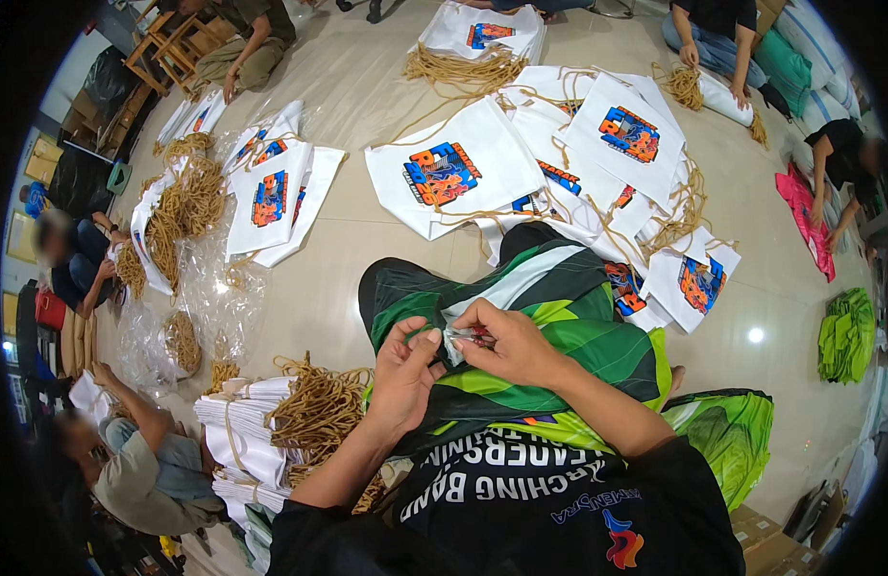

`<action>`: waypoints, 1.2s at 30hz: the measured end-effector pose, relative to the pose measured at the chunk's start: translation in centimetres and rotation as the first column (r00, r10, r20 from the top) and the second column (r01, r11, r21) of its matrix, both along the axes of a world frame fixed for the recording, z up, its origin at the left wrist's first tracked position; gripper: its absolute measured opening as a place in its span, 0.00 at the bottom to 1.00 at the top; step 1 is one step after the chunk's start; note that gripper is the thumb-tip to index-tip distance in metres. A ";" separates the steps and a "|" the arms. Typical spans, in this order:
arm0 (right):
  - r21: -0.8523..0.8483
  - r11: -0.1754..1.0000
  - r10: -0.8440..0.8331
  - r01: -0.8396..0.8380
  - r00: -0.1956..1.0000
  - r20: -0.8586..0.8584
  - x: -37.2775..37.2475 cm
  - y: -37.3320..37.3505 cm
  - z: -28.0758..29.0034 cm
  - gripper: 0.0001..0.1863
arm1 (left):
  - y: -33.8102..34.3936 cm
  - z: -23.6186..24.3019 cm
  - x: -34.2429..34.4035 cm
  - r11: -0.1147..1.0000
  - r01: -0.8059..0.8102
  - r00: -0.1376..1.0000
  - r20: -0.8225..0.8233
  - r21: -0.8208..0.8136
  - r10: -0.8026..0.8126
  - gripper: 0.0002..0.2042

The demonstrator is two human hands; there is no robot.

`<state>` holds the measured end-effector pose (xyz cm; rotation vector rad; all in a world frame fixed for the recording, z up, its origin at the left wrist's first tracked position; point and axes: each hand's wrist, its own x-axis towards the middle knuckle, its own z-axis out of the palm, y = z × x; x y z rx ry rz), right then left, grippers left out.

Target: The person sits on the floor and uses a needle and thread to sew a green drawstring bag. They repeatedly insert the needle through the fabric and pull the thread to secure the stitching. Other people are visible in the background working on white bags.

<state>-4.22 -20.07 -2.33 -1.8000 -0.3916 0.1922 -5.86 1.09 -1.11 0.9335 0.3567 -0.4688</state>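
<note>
A green, black and white patterned fabric garment [588, 360] is spread over my lap. My left hand [405, 379] has thumb and index finger closed at a dark green edge of it, beside a small silvery, red-marked item. My right hand [509, 350] pinches that small item [456, 341], too small to make out clearly. Just beyond my knees lie white printed drawstring bags [636, 139] with tan cords. At my left, stacked folded white bags [242, 422] have bundled tan cords [309, 413] on top.
Co-workers sit around me: at lower left [146, 480], left [79, 259], top left [247, 38], top right [713, 29] and right [838, 173]. More bags [271, 197], plastic wrap [223, 288], folded green fabric [842, 331] and cardboard boxes [770, 538] are on the floor.
</note>
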 end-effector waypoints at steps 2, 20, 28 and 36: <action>0.007 1.000 0.002 -0.002 1.000 0.017 0.1 0.1 0.4 0.15 | 0.1 -0.1 -0.1 1.000 0.005 1.000 0.006 -0.003 -0.005 0.15; -0.037 0.999 -0.005 0.006 1.000 0.019 -0.1 0.1 0.6 0.14 | -0.3 -0.3 -0.4 0.999 -0.006 1.000 -0.001 0.045 0.006 0.16; -0.077 0.997 -0.010 0.012 1.000 0.023 -0.2 0.1 0.9 0.14 | -0.9 0.7 -0.4 0.996 -0.021 1.000 0.001 0.089 0.021 0.14; -0.190 0.978 -0.056 0.089 0.983 0.175 -0.5 0.2 1.5 0.14 | -0.7 -0.4 -0.6 0.993 -0.044 0.998 0.041 0.106 0.040 0.12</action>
